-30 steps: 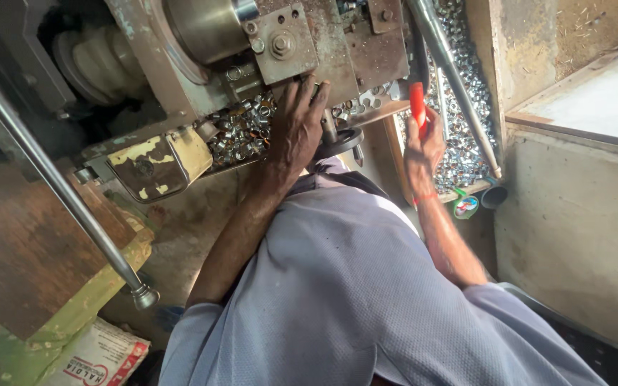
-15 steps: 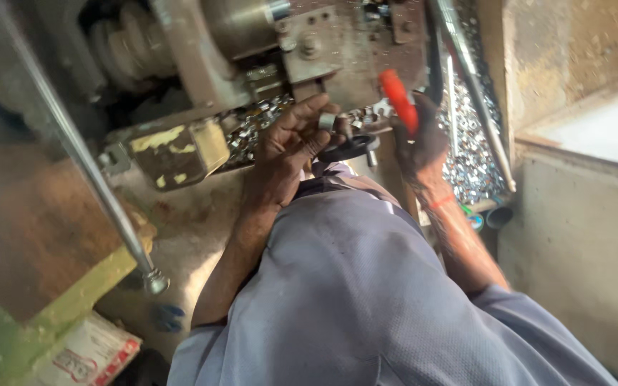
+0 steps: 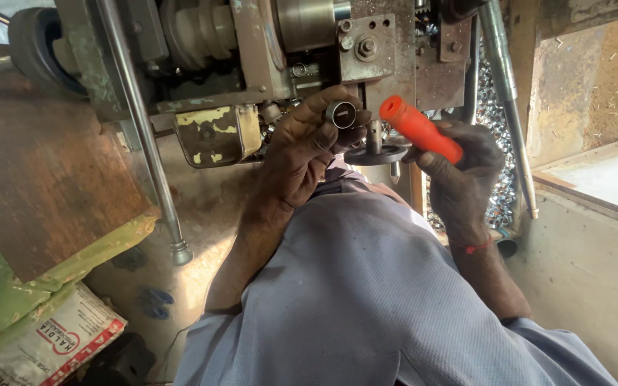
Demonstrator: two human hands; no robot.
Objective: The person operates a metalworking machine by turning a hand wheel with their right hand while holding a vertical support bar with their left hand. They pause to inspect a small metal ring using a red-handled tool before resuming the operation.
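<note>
My left hand (image 3: 302, 150) holds a small round metal ring part (image 3: 340, 113) between thumb and fingers, its open end facing the camera. My right hand (image 3: 459, 171) grips an orange-red tool handle (image 3: 421, 130), which points up and to the left toward the ring. Both hands sit in front of a worn metal lathe (image 3: 309, 50). A small dark handwheel (image 3: 376, 151) on a short stem lies between the hands. A red thread circles my right wrist. My grey shirt fills the lower middle.
Shiny metal shavings (image 3: 491, 100) pile behind the right hand. A long steel lever rod (image 3: 144, 136) slants down at the left, another rod (image 3: 509, 114) at the right. A rusty plate (image 3: 44, 179), green cloth and a printed sack (image 3: 51, 336) lie at lower left. A concrete ledge (image 3: 595, 186) is at right.
Both hands have come away from the machine toward the camera. The left hand now shows the metal ring. The orange-handled tool has swung down beside it.
</note>
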